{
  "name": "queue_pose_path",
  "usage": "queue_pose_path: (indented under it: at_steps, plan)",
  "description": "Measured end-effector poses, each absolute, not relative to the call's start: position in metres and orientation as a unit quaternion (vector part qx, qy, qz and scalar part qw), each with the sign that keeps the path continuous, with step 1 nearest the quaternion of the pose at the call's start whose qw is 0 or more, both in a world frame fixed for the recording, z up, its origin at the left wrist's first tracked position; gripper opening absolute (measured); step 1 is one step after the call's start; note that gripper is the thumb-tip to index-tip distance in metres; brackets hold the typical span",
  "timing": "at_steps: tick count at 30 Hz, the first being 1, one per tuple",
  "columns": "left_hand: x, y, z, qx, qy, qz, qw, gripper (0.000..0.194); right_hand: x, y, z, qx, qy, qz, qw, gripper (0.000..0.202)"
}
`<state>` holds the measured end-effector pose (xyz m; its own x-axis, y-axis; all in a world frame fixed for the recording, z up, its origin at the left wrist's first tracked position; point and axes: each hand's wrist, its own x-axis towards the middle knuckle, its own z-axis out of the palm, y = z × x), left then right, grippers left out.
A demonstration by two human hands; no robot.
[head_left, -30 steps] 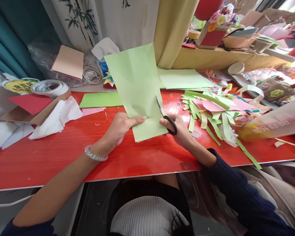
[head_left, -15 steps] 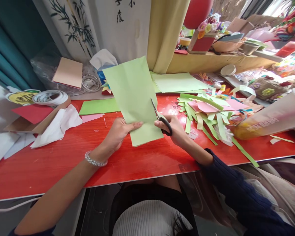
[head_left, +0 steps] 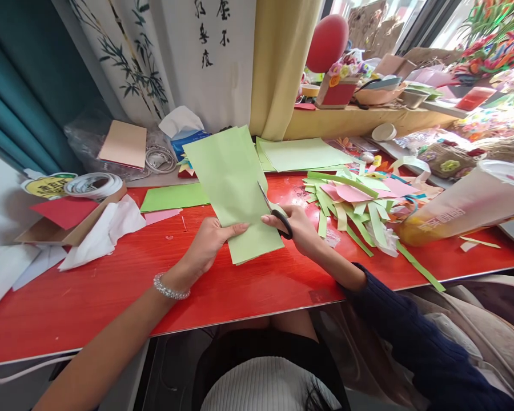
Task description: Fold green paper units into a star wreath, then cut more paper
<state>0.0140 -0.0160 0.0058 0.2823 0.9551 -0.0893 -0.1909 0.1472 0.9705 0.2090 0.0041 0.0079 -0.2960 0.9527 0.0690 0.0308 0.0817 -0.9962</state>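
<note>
A light green paper sheet is held tilted above the red table. My left hand pinches its lower left part, thumb on top. My right hand is closed around black-handled scissors, whose blades lie over the right side of the sheet, pointing up and away. The right thumb is at the sheet's right edge. Whether the blades have cut in is too small to tell.
Green and pink paper strips lie in a heap on the right, beside a large plastic cup. Behind are pale green sheets. To the left sit a bright green sheet, a cardboard box and white tissue.
The view has tilted up slightly, so the table appears lower. The sheet leans back a little more, with both hands keeping their hold.
</note>
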Motion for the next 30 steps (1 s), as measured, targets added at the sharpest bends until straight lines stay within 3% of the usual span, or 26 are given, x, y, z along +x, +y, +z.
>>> queue_pose_path:
  at_steps: [12,30]
  plan:
    - [0.014,-0.016,0.0,0.481,0.392,0.442,0.647,0.033,0.206,0.006,0.014,-0.414,-0.602,0.527,0.433,0.054]
    - [0.018,-0.016,-0.002,0.479,0.415,0.437,0.638,0.036,0.203,0.009,0.02,-0.414,-0.618,0.507,0.436,0.058]
